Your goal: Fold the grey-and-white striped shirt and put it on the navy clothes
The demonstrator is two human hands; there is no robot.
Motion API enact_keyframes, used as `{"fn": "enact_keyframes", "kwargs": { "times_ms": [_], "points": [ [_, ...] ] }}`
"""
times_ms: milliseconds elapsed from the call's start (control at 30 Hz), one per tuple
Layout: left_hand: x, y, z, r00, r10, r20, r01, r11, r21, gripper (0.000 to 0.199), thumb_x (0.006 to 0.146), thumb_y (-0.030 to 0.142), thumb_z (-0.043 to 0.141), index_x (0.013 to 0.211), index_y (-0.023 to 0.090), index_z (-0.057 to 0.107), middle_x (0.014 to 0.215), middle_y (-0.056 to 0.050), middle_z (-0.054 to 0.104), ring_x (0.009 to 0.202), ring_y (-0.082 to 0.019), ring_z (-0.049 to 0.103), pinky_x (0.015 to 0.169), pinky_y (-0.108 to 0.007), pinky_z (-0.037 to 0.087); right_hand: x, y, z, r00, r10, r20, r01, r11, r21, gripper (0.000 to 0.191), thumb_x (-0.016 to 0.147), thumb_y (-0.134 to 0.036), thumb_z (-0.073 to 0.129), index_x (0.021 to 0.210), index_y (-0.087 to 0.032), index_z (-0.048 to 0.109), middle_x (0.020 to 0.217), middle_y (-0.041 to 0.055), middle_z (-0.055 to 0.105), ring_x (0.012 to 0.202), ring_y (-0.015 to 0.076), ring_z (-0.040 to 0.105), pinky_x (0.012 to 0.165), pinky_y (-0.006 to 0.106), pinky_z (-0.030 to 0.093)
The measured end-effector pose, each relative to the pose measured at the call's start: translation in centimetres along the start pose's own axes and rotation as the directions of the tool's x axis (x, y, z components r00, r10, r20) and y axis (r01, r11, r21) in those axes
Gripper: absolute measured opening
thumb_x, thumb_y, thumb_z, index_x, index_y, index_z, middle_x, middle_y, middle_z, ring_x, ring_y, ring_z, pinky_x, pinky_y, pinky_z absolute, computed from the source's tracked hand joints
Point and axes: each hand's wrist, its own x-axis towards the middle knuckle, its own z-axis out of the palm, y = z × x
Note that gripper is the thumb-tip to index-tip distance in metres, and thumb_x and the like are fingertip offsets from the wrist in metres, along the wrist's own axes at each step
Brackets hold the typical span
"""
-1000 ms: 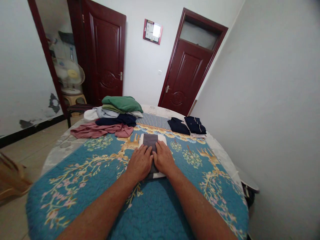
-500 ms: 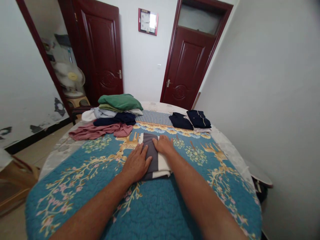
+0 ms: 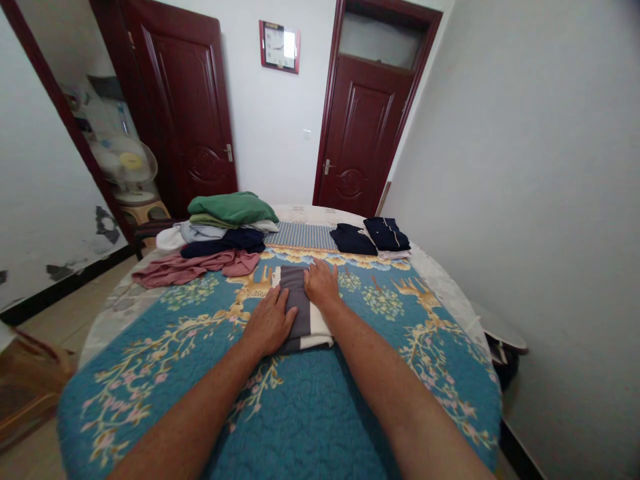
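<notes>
Across a teal floral quilted bedspread (image 3: 300, 413), a crumpled dusty-pink shirt (image 3: 185, 270) lies at 10 o'clock. At 12 o'clock, the left grip (image 3: 270, 322) rests open and flat on a folded grey-and-white striped garment (image 3: 307, 323), and the right grip (image 3: 321, 283) lies open on its far end; neither clasps it. Navy folded clothes (image 3: 353, 240) sit at 1 o'clock. Sliding palms could rumple the fold.

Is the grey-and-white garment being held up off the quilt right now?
No, the folded grey-and-white garment lies on the blue quilt, with the left hand and right hand resting flat on it.
</notes>
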Motion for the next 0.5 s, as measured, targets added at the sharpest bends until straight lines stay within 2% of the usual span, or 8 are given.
{"fn": "enact_keyframes", "kwargs": {
  "times_ms": [67, 200, 267, 400, 500],
  "points": [
    [0.1, -0.1, 0.1, 1.000, 0.006, -0.010, -0.006, 1.000, -0.003, 0.068, 0.106, 0.049, 0.037, 0.157, 0.005, 0.049, 0.169, -0.026, 0.042, 0.161, -0.034, 0.035, 0.130, -0.052, 0.030, -1.1, 0.1, -0.3, 0.999, 0.005, 0.042, -0.005, 1.000, 0.020, 0.052, 0.112, -0.041, 0.039, 0.154, -0.015, 0.054, 0.167, 0.0181, 0.046, 0.158, 0.0299, 0.035, 0.131, 0.059, 0.013],
    [0.3, -0.5, 0.6, 1.000, 0.011, -0.022, -0.011, 1.000, -0.009, 0.067, 0.105, 0.049, 0.039, 0.156, 0.007, 0.050, 0.168, -0.024, 0.044, 0.161, -0.033, 0.036, 0.130, -0.052, 0.031, -4.6, 1.0, -0.5, 0.994, 0.028, 0.106, -0.035, 0.997, 0.066, 0.070, 0.110, -0.049, 0.044, 0.167, -0.010, 0.035, 0.176, 0.0208, 0.028, 0.164, 0.0341, 0.023, 0.130, 0.058, 0.021],
    [0.3, -0.6, 0.6, 1.000, 0.018, -0.022, -0.018, 1.000, -0.015, 0.067, 0.105, 0.049, 0.040, 0.156, 0.007, 0.050, 0.169, -0.025, 0.043, 0.160, -0.034, 0.037, 0.130, -0.053, 0.032, -6.9, 1.8, -0.8, 0.992, -0.003, 0.128, -0.010, 0.996, 0.094, 0.071, 0.110, -0.049, 0.045, 0.168, -0.009, 0.034, 0.176, 0.0218, 0.025, 0.164, 0.0346, 0.024, 0.130, 0.057, 0.025],
    [-0.6, -0.4, -0.7, 0.995, 0.076, -0.071, -0.078, 0.997, -0.028, 0.060, 0.107, 0.044, 0.038, 0.152, 0.008, 0.056, 0.164, -0.023, 0.050, 0.157, -0.034, 0.042, 0.130, -0.054, 0.033, -10.6, 4.8, -2.7, 0.976, -0.173, 0.136, 0.140, 0.965, 0.223, 0.064, 0.106, -0.039, 0.051, 0.163, -0.011, 0.043, 0.175, 0.0210, 0.031, 0.162, 0.0298, 0.030, 0.131, 0.050, 0.027],
    [-2.0, 0.3, -2.3, 0.962, 0.255, -0.092, -0.259, 0.966, -0.027, 0.058, 0.104, 0.050, 0.050, 0.151, 0.017, 0.059, 0.161, -0.017, 0.055, 0.158, -0.034, 0.039, 0.132, -0.054, 0.029, -12.1, 7.2, -5.2, 0.954, -0.261, 0.147, 0.191, 0.909, 0.372, 0.061, 0.097, -0.028, 0.059, 0.156, -0.015, 0.051, 0.165, 0.0173, 0.048, 0.154, 0.0246, 0.044, 0.128, 0.043, 0.033]
  ]
}}
